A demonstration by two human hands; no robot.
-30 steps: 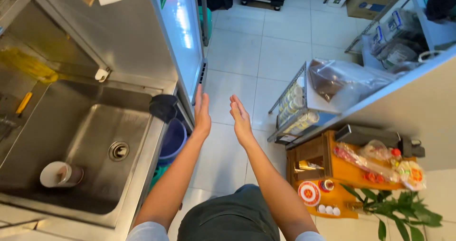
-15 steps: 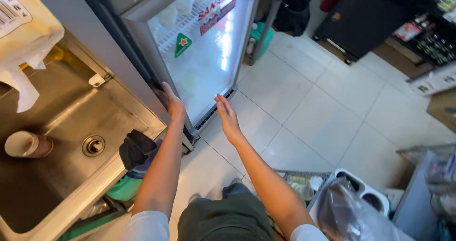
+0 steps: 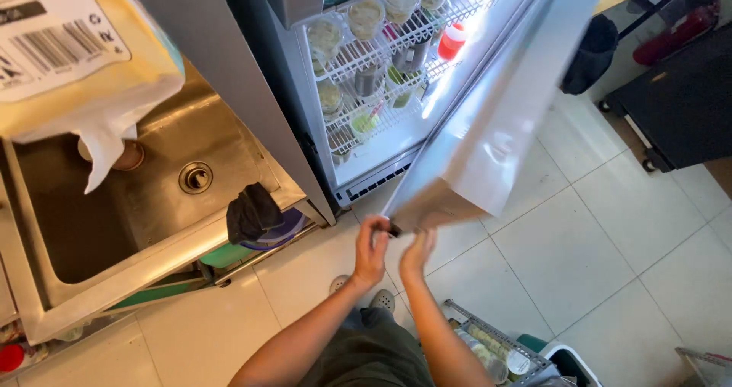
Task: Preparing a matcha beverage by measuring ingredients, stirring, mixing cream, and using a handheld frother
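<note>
A display fridge (image 3: pixel 366 112) stands with its glass door (image 3: pixel 488 120) swung wide toward me. My left hand (image 3: pixel 371 250) grips the door's lower corner edge. Just to its right, my right hand (image 3: pixel 418 251) rests against the same bottom edge, fingers up; whether it grips is unclear. Inside, wire shelves (image 3: pixel 381 59) carry several lidded cups and a small red-capped bottle (image 3: pixel 451 41).
A steel sink (image 3: pixel 145 196) sits at left with a cup (image 3: pixel 126 157) in the basin and a black cloth (image 3: pixel 252 211) over its front rim. A paper-towel pack (image 3: pixel 69 59) hangs above it. A wire rack (image 3: pixel 496 349) stands by my legs; dark furniture (image 3: pixel 679 97) at right.
The fridge door was closed with my hands at its edge. It has swung open toward me, and both hands have moved back with it to the lower corner.
</note>
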